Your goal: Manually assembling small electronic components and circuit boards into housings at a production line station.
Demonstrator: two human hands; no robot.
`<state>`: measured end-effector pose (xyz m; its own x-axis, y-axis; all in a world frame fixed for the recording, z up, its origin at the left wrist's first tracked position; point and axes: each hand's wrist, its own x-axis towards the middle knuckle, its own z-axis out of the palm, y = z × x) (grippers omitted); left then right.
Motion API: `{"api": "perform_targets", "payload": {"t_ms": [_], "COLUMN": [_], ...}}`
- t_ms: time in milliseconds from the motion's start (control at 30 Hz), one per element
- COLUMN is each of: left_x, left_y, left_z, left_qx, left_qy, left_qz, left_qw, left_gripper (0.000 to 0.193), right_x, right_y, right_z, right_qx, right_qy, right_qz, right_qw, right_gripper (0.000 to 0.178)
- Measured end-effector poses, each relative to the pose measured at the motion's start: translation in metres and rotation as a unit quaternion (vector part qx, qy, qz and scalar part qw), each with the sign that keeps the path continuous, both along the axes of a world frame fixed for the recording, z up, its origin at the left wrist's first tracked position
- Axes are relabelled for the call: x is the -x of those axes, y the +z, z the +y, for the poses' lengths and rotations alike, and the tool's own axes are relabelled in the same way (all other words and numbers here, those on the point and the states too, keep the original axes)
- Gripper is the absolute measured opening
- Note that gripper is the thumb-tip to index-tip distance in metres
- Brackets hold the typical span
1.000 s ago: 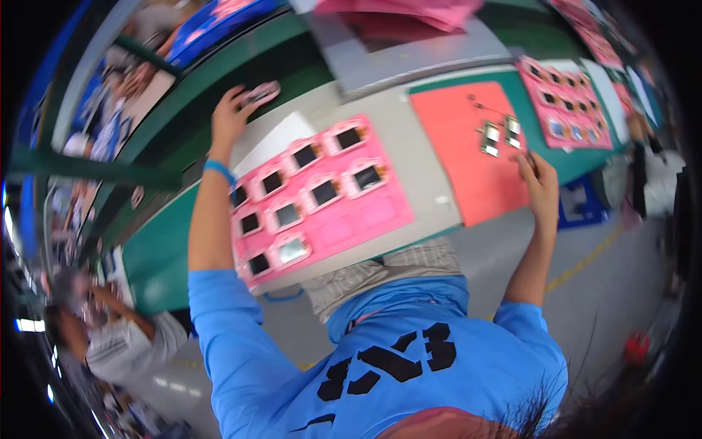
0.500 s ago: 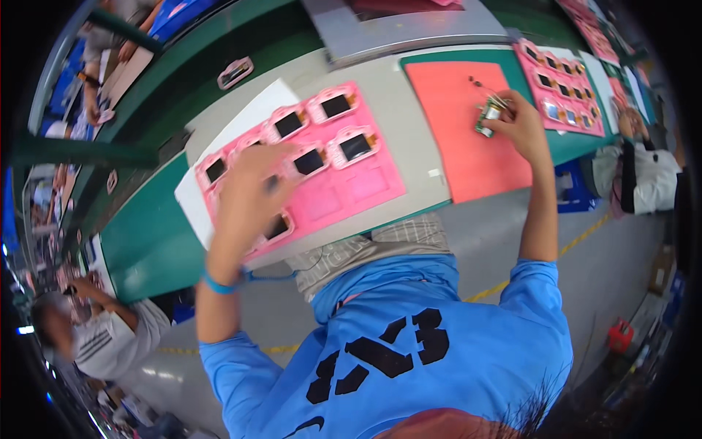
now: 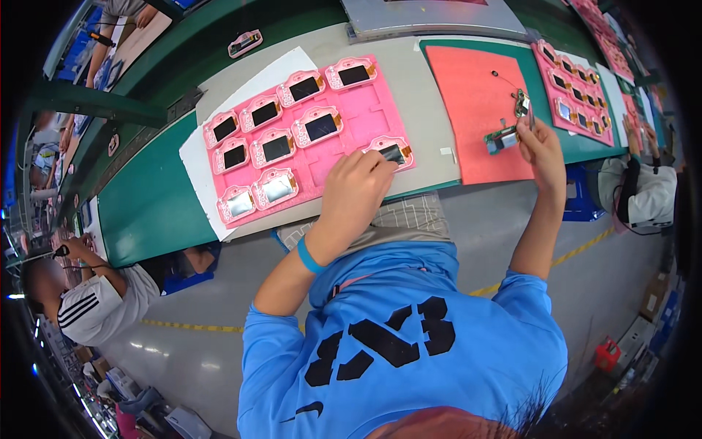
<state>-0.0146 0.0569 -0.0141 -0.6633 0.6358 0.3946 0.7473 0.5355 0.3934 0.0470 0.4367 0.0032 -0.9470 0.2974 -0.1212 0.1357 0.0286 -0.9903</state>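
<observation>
A pink tray (image 3: 375, 101) holds several pink-framed screens with dark or shiny displays. My left hand (image 3: 357, 189) has its fingers bent onto one pink-framed screen (image 3: 393, 153) at the tray's near right corner. Over the salmon-coloured mat (image 3: 468, 91), my right hand (image 3: 542, 152) is closed by a small green circuit board (image 3: 502, 140), its fingertips at the board's right end. A second small green part (image 3: 521, 104) with a thin wire shows just beyond those fingertips; how the two connect is unclear.
Another pink tray of screens (image 3: 574, 95) lies at the right. One loose pink-framed piece (image 3: 244, 44) rests on the far ledge. A grey metal box (image 3: 439, 20) stands at the back. Co-workers sit at left (image 3: 110, 296) and right (image 3: 643, 186).
My left hand has moved right, to the tray's near right corner. A screen now lies there, while the middle row's right slot has become bare. The board in my right hand has turned.
</observation>
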Motion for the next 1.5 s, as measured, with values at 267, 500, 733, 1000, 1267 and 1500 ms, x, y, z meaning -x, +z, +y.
{"api": "perform_targets", "payload": {"t_ms": [267, 500, 733, 1000, 1267, 1500], "left_x": [-0.072, -0.073, -0.074, -0.042, 0.021, 0.032], "left_y": [0.031, 0.004, 0.011, 0.034, 0.04, 0.017], "left_z": [-0.014, -0.032, -0.038, -0.018, 0.042, 0.05], "left_qx": [-0.233, -0.245, -0.168, -0.108, -0.045, -0.093], "left_qy": [0.021, 0.017, 0.016, 0.042, 0.13, 0.148], "left_qz": [-0.502, -0.603, -0.534, -0.51, -0.344, -0.339], "left_qw": [0.832, 0.759, 0.828, 0.852, 0.929, 0.924], "left_gripper": [0.023, 0.016, 0.013, 0.019, 0.024, 0.028], "right_x": [-0.035, -0.031, -0.037, -0.034, -0.021, -0.013], "right_y": [0.006, -0.023, -0.026, -0.027, -0.028, -0.018], "right_z": [-0.142, -0.194, -0.204, -0.184, -0.139, -0.136], "right_qx": [0.21, 0.244, 0.302, 0.309, 0.282, 0.264], "right_qy": [0.248, 0.247, 0.233, 0.166, 0.115, 0.174], "right_qz": [-0.077, -0.076, -0.083, -0.065, -0.054, -0.11], "right_qw": [0.943, 0.935, 0.921, 0.934, 0.951, 0.942], "right_gripper": [0.007, 0.005, 0.007, 0.012, 0.02, 0.018]}}
